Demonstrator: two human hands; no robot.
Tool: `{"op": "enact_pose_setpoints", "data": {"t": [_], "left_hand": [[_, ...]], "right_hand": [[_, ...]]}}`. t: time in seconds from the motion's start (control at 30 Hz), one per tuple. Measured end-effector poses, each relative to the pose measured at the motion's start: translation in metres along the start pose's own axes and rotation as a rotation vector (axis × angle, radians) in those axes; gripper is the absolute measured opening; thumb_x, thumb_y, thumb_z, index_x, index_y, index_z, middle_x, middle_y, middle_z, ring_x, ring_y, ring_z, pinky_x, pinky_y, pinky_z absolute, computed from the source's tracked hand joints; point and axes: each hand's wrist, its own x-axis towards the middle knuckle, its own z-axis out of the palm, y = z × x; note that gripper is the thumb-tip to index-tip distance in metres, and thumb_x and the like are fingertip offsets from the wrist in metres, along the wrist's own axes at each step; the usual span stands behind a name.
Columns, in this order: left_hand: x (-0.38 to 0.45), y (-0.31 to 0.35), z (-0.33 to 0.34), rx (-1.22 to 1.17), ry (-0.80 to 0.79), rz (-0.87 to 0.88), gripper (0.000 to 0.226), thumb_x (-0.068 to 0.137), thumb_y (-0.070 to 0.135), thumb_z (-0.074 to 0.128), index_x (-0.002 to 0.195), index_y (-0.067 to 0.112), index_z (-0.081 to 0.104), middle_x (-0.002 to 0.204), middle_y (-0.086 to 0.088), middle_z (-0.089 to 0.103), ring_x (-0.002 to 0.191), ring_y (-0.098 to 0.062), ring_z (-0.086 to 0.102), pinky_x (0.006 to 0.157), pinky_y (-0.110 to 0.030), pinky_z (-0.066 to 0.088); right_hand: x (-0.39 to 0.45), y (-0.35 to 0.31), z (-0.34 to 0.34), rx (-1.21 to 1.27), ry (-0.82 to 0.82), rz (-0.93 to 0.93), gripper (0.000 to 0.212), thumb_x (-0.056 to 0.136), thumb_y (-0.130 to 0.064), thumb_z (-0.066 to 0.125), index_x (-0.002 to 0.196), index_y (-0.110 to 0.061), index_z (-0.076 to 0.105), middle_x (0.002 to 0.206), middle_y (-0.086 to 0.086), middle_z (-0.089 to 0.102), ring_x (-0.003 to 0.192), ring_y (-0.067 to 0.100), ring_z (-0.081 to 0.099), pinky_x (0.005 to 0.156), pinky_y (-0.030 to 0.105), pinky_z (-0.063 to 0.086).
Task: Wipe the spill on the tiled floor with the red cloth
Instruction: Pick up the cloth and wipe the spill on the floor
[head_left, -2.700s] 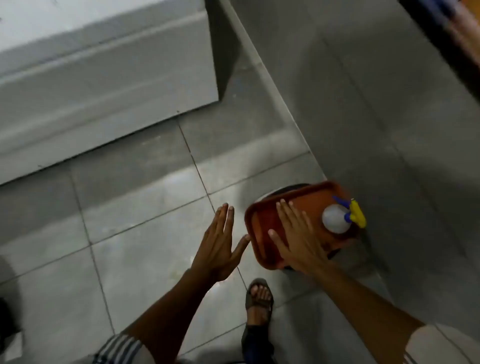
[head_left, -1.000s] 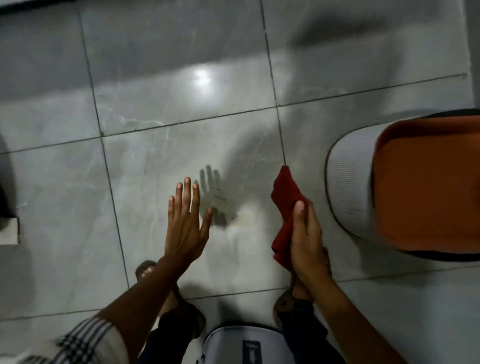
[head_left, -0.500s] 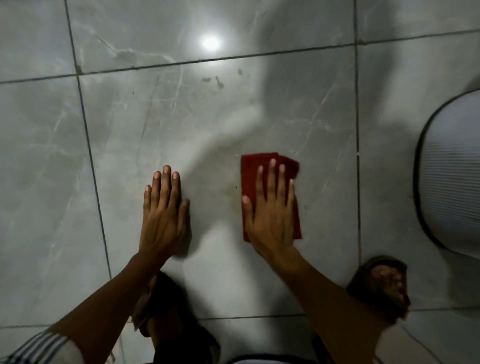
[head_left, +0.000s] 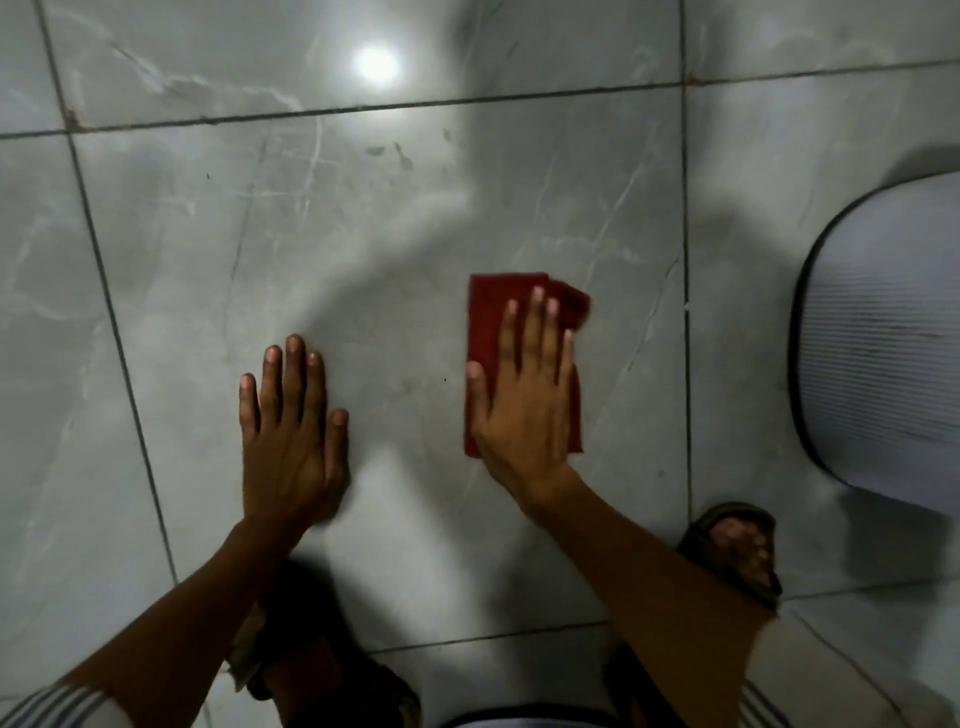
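Note:
The folded red cloth (head_left: 488, 322) lies flat on the grey tiled floor (head_left: 363, 249), in the middle of a large tile. My right hand (head_left: 524, 405) presses down on it, palm flat and fingers spread, covering its lower right part. The cloth's far right corner is slightly rumpled. My left hand (head_left: 291, 436) rests flat on the bare tile a hand's width to the left, holding nothing. Between the two hands the tile shows only a faint dull patch (head_left: 410, 379); I cannot make out a clear spill.
A white ribbed round object with a dark rim (head_left: 883, 332) stands on the floor at the right edge. My sandalled right foot (head_left: 737, 551) is below the right hand; the left foot (head_left: 311, 670) is under my left forearm. Small dark marks (head_left: 400, 153) sit farther ahead.
One second ago my right hand held the cloth bunched above the floor; now it presses the cloth flat on the tile. My left hand has come down flat. Little has shifted in the last half second.

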Motion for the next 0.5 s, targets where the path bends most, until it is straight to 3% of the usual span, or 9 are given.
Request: {"op": "enact_pose_setpoints", "data": {"t": [0.13, 0.23, 0.3, 0.37, 0.43, 0.5], "left_hand": [[0.000, -0.005, 0.000, -0.034, -0.012, 0.027, 0.074, 0.115, 0.042, 0.025, 0.179, 0.015, 0.001, 0.190, -0.008, -0.007, 0.176, -0.029, -0.006, 0.141, -0.048, -0.010], [0.000, -0.005, -0.003, -0.034, -0.035, 0.022, 0.074, 0.115, 0.044, 0.024, 0.179, 0.015, 0.000, 0.189, -0.008, -0.007, 0.176, -0.029, -0.007, 0.142, -0.049, -0.009], [-0.001, -0.005, -0.004, -0.036, -0.036, 0.032, 0.074, 0.115, 0.043, 0.023, 0.179, 0.014, 0.001, 0.189, -0.009, -0.007, 0.176, -0.029, -0.007, 0.142, -0.051, -0.007], [-0.001, -0.006, -0.004, -0.036, -0.032, 0.031, 0.073, 0.116, 0.043, 0.022, 0.179, 0.013, 0.002, 0.189, -0.010, -0.006, 0.176, -0.029, -0.006, 0.142, -0.054, -0.004], [-0.002, -0.005, -0.002, -0.037, -0.018, 0.024, 0.072, 0.116, 0.044, 0.021, 0.179, 0.014, 0.003, 0.190, -0.009, -0.005, 0.176, -0.029, -0.006, 0.142, -0.055, -0.002], [-0.001, -0.004, 0.002, -0.026, -0.001, 0.019, 0.072, 0.116, 0.043, 0.021, 0.179, 0.014, 0.003, 0.190, -0.008, -0.005, 0.176, -0.029, -0.005, 0.142, -0.055, -0.002]], "right_hand": [[-0.002, -0.040, 0.012, 0.039, -0.042, -0.130, 0.077, 0.118, -0.047, 0.035, 0.177, -0.006, 0.009, 0.186, 0.022, 0.004, 0.175, 0.033, 0.002, 0.141, 0.052, 0.003], [-0.054, -0.024, 0.010, 0.046, -0.123, -0.284, 0.083, 0.116, -0.048, 0.043, 0.178, -0.011, 0.002, 0.187, 0.016, -0.004, 0.175, 0.030, -0.004, 0.141, 0.048, -0.002], [-0.087, 0.004, 0.004, 0.013, -0.104, -0.221, 0.082, 0.115, -0.049, 0.048, 0.178, -0.012, 0.009, 0.187, 0.016, 0.004, 0.175, 0.030, 0.002, 0.141, 0.051, 0.008], [-0.092, 0.032, -0.006, -0.029, -0.050, -0.031, 0.079, 0.117, -0.052, 0.042, 0.177, -0.009, 0.015, 0.186, 0.020, 0.012, 0.174, 0.035, 0.011, 0.138, 0.058, 0.022], [-0.057, 0.043, -0.015, -0.029, -0.052, 0.119, 0.079, 0.117, -0.057, 0.027, 0.178, -0.010, 0.008, 0.187, 0.019, 0.007, 0.174, 0.037, 0.007, 0.137, 0.060, 0.021], [-0.002, 0.033, -0.017, -0.014, -0.005, 0.120, 0.079, 0.117, -0.057, 0.023, 0.178, -0.011, 0.006, 0.187, 0.019, 0.006, 0.174, 0.037, 0.006, 0.139, 0.058, 0.016]]}}
